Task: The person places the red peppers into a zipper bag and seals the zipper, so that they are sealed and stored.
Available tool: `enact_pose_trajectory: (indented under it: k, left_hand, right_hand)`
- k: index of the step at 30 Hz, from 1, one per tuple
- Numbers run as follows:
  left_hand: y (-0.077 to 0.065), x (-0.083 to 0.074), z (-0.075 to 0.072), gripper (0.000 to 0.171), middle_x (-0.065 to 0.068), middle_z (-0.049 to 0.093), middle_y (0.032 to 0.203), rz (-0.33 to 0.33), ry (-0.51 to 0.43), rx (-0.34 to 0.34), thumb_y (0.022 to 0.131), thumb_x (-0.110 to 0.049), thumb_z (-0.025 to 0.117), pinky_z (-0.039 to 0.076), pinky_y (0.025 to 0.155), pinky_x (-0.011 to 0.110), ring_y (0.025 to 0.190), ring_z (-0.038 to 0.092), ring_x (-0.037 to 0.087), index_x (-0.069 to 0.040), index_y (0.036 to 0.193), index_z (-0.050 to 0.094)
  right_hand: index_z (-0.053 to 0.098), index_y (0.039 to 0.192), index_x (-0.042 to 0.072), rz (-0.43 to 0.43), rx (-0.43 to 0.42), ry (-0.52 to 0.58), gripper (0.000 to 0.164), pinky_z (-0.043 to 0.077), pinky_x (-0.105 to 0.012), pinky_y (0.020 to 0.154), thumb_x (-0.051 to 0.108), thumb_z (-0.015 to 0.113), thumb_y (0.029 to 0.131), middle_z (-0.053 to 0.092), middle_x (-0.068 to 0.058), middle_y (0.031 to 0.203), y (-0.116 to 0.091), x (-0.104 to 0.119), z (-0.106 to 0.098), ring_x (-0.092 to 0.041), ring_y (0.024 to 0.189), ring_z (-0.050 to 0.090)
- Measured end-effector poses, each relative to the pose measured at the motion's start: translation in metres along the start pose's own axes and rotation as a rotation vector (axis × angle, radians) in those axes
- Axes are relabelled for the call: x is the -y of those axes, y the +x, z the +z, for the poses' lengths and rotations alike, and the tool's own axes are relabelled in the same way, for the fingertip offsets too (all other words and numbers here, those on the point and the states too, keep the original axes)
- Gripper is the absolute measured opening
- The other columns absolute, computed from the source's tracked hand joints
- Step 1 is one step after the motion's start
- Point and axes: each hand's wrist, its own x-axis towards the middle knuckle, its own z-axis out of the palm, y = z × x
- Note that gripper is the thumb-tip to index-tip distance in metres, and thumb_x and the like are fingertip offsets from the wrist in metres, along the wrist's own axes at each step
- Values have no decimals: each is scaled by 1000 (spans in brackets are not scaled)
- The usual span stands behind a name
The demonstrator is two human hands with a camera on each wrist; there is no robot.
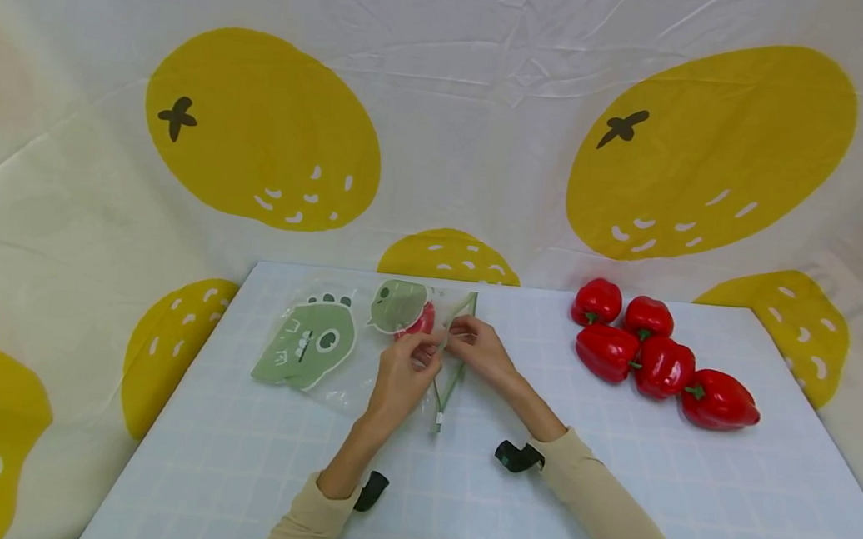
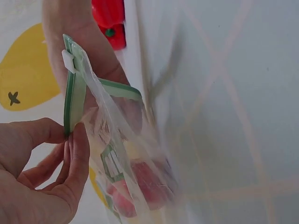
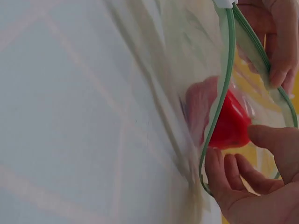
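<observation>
Both hands pinched the zip bag's [image 1: 366, 340] green rim, left hand [image 1: 401, 376] and right hand [image 1: 482, 350]; one pepper [image 1: 420, 320] sat inside. Five red peppers [image 1: 658, 360] lay near the mat's [image 1: 461, 489] far right corner.

sleeves [image 1: 596, 498]: beige, long | wrist mounts [image 1: 518, 456]: black | hands [image 1: 401, 376]: bare

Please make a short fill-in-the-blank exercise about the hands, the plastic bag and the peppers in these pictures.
1. Both hands, the left hand and the right hand, hold the open edge of a clear plastic ____.
2. The pepper inside the bag has the colour ____.
3. The loose peppers on the table number ____.
4. The zip strip along the bag's mouth has the colour ____.

Missing words: bag; red; five; green
</observation>
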Motion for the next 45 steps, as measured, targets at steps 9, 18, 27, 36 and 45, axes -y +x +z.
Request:
enact_pose_trajectory:
  k: [9, 18, 27, 36, 45]
  left_hand:
    - [3, -2, -2, 15, 10, 71, 80, -102, -55, -29, 84, 7, 71, 55, 63, 20, 71, 68, 23, 3, 98, 73]
    - [2, -3, -3, 15, 10, 71, 81, -150, -93, -36, 84, 6, 70, 52, 60, 16, 71, 67, 22, 2, 98, 74]
    - [0, -2, -4, 14, 14, 69, 82, -257, -189, -15, 89, 4, 71, 60, 55, 26, 69, 68, 21, 8, 102, 71]
    - [-1, -1, -4, 10, 13, 68, 83, -326, -213, -10, 91, 1, 72, 61, 57, 29, 71, 70, 23, 3, 101, 72]
    - [0, -1, -3, 11, 15, 69, 83, -322, -230, -12, 91, 2, 72, 61, 57, 29, 70, 71, 24, 4, 102, 71]
  right_hand:
    - [63, 125, -5, -45, -28, -91, 36, 58, -34, 87, 17, 71, 98, 69, -20, 116, -10, 0, -21, -35, 107, 68]
    - [62, 127, -4, -68, -92, -152, 36, 54, -46, 101, 15, 71, 98, 68, -20, 121, -20, 6, -45, -33, 109, 67]
    - [62, 127, -4, -97, -154, -194, 36, 52, -48, 102, 14, 72, 97, 66, -24, 122, -32, 11, -72, -34, 112, 65]
    - [62, 126, 0, -147, -220, -335, 37, 49, -54, 106, 14, 75, 94, 66, -20, 128, -47, 13, -101, -38, 119, 61]
    - [64, 127, 3, -147, -296, -461, 43, 50, -60, 102, 16, 80, 89, 62, -18, 130, -60, 6, -125, -40, 120, 57]
